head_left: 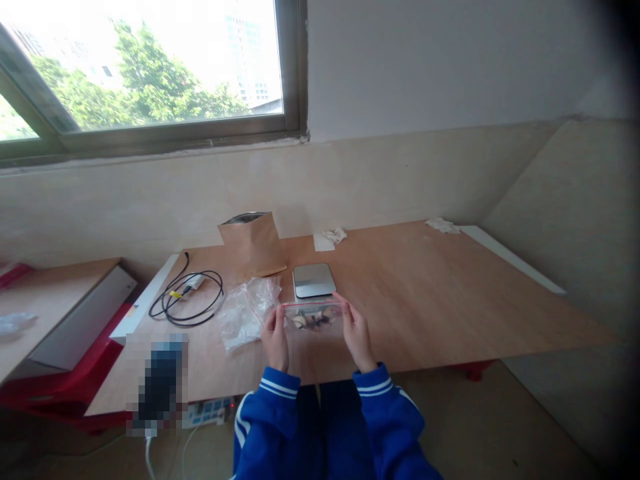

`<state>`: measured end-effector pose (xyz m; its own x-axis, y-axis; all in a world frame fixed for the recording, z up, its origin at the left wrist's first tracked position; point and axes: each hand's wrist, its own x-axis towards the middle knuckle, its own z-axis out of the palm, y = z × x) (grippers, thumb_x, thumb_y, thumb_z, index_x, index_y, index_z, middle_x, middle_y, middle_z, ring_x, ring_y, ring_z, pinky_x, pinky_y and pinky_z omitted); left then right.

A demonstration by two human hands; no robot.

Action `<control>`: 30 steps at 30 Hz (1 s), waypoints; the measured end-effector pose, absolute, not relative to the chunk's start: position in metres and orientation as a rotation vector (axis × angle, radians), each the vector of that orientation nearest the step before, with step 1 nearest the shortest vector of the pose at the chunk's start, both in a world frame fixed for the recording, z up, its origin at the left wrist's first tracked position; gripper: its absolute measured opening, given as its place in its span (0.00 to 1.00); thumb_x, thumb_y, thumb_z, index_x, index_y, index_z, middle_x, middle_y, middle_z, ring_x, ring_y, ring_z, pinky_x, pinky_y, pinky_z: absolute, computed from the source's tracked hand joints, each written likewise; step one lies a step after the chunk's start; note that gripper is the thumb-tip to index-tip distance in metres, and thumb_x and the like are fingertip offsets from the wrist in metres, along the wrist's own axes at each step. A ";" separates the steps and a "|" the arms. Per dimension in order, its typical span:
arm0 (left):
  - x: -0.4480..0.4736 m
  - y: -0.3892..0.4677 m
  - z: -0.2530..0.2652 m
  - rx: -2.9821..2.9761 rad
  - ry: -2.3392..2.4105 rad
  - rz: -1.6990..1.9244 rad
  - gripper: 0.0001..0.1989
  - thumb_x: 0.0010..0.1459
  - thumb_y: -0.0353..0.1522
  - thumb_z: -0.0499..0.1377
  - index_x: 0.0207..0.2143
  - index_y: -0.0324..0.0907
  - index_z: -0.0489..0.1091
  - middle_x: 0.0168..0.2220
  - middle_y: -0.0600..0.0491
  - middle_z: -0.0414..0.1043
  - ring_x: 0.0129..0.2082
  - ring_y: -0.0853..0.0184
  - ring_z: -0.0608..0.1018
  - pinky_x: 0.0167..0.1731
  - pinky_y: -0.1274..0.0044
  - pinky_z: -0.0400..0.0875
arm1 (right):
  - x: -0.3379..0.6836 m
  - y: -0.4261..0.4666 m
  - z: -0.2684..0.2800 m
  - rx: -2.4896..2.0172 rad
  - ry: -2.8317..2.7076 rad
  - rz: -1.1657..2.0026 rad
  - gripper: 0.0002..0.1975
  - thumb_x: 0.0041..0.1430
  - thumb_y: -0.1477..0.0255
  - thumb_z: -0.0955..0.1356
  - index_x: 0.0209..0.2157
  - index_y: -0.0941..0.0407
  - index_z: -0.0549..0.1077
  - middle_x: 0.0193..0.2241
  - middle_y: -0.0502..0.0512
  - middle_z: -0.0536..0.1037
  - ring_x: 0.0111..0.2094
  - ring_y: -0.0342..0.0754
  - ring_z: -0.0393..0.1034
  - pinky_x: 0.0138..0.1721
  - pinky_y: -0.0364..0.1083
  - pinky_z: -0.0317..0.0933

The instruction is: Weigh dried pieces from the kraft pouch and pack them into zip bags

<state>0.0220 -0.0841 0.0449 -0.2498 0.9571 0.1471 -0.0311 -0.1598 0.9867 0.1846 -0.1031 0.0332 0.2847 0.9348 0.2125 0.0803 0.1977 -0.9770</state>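
Note:
Between my two hands a clear zip bag [315,317] with a red seal line is stretched out above the front of the table. Small dark and pale pieces lie in the bag; their kind is too small to tell. My left hand [275,339] pinches the bag's top left corner, and my right hand [357,331] pinches the top right. Just beyond the bag sits a flat silver scale [314,281]. Left of my left hand lies a pile of clear plastic bags [249,311]. Behind that pile a brown paper pouch [253,245] stands upright with its top open.
A coiled black cable [186,299] with a white plug lies on the wooden table [425,300] at left. A blurred-out dark object [159,383] rests at the front left edge. Crumpled white pieces [443,226] lie along the back. A power strip [207,412] is below the table edge.

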 end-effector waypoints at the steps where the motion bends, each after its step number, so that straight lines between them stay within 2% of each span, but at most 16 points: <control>1: 0.018 -0.081 0.041 1.087 1.279 1.550 0.19 0.56 0.45 0.57 0.35 0.38 0.75 0.32 0.51 0.75 0.35 0.64 0.74 0.40 0.73 0.67 | 0.186 -0.103 0.032 -1.222 -1.105 0.827 0.28 0.62 0.51 0.57 0.52 0.55 0.71 0.46 0.59 0.77 0.49 0.53 0.71 0.52 0.51 0.62; 6: 0.016 -0.074 0.033 0.994 1.225 1.570 0.19 0.55 0.47 0.57 0.32 0.39 0.72 0.27 0.55 0.70 0.30 0.69 0.72 0.35 0.77 0.67 | 0.183 -0.097 0.023 -1.202 -1.020 0.891 0.28 0.60 0.48 0.58 0.42 0.57 0.74 0.35 0.60 0.81 0.38 0.54 0.76 0.44 0.51 0.67; 8: 0.021 -0.077 0.036 1.045 1.250 1.560 0.20 0.56 0.48 0.55 0.34 0.40 0.72 0.29 0.55 0.72 0.32 0.67 0.74 0.38 0.76 0.68 | 0.179 -0.095 0.020 -1.235 -0.937 0.870 0.28 0.59 0.48 0.58 0.37 0.57 0.74 0.32 0.60 0.81 0.36 0.53 0.76 0.42 0.50 0.68; 10: 0.028 -0.081 0.041 1.076 1.203 1.505 0.22 0.58 0.48 0.53 0.41 0.41 0.72 0.37 0.52 0.75 0.40 0.65 0.75 0.44 0.73 0.68 | 0.175 -0.092 0.017 -1.238 -0.867 0.874 0.27 0.59 0.48 0.58 0.36 0.57 0.73 0.32 0.59 0.80 0.36 0.53 0.76 0.40 0.50 0.69; 13: 0.035 -0.086 0.041 1.032 1.018 1.372 0.27 0.60 0.49 0.50 0.55 0.44 0.65 0.48 0.47 0.73 0.47 0.62 0.75 0.48 0.69 0.68 | 0.171 -0.091 0.014 -1.194 -0.864 0.935 0.26 0.61 0.51 0.57 0.41 0.57 0.72 0.36 0.60 0.79 0.37 0.53 0.75 0.41 0.51 0.69; 16: 0.037 -0.089 0.033 0.996 0.928 1.310 0.30 0.59 0.47 0.52 0.60 0.43 0.59 0.47 0.45 0.74 0.45 0.61 0.77 0.48 0.67 0.69 | 0.172 -0.095 0.019 -1.244 -0.967 0.793 0.22 0.62 0.58 0.58 0.50 0.57 0.67 0.45 0.62 0.76 0.45 0.53 0.72 0.47 0.53 0.65; 19: 0.036 -0.089 0.024 1.042 0.965 1.339 0.28 0.59 0.46 0.54 0.58 0.42 0.62 0.44 0.46 0.76 0.45 0.61 0.77 0.48 0.67 0.69 | 0.173 -0.101 0.038 -1.311 -1.232 0.480 0.21 0.61 0.67 0.60 0.55 0.55 0.63 0.54 0.61 0.69 0.55 0.53 0.62 0.56 0.56 0.55; 22: 0.035 -0.088 0.022 1.155 1.037 1.377 0.26 0.58 0.45 0.55 0.54 0.42 0.65 0.44 0.47 0.75 0.44 0.61 0.76 0.47 0.68 0.69 | 0.168 -0.106 0.060 -1.329 -1.610 0.336 0.21 0.60 0.70 0.61 0.55 0.51 0.65 0.55 0.57 0.68 0.59 0.54 0.56 0.60 0.57 0.46; 25: 0.035 -0.088 0.024 1.226 1.072 1.445 0.23 0.57 0.47 0.54 0.48 0.42 0.69 0.46 0.46 0.73 0.46 0.60 0.75 0.50 0.68 0.67 | 0.160 -0.105 0.071 -1.378 -1.805 0.307 0.17 0.59 0.66 0.65 0.51 0.49 0.69 0.51 0.54 0.72 0.58 0.56 0.57 0.60 0.59 0.41; 28: 0.033 -0.090 0.020 1.190 1.014 1.438 0.28 0.59 0.52 0.46 0.45 0.40 0.71 0.47 0.44 0.73 0.49 0.59 0.73 0.52 0.67 0.64 | 0.155 -0.100 0.068 -1.431 -1.803 0.304 0.09 0.59 0.64 0.67 0.41 0.49 0.74 0.43 0.53 0.77 0.51 0.55 0.63 0.56 0.57 0.44; 30: 0.030 -0.091 0.015 1.177 0.983 1.379 0.30 0.59 0.53 0.45 0.45 0.39 0.71 0.46 0.44 0.74 0.49 0.59 0.73 0.52 0.66 0.64 | 0.154 -0.096 0.065 -1.444 -1.775 0.296 0.06 0.59 0.64 0.67 0.35 0.49 0.76 0.39 0.52 0.78 0.47 0.53 0.65 0.53 0.55 0.46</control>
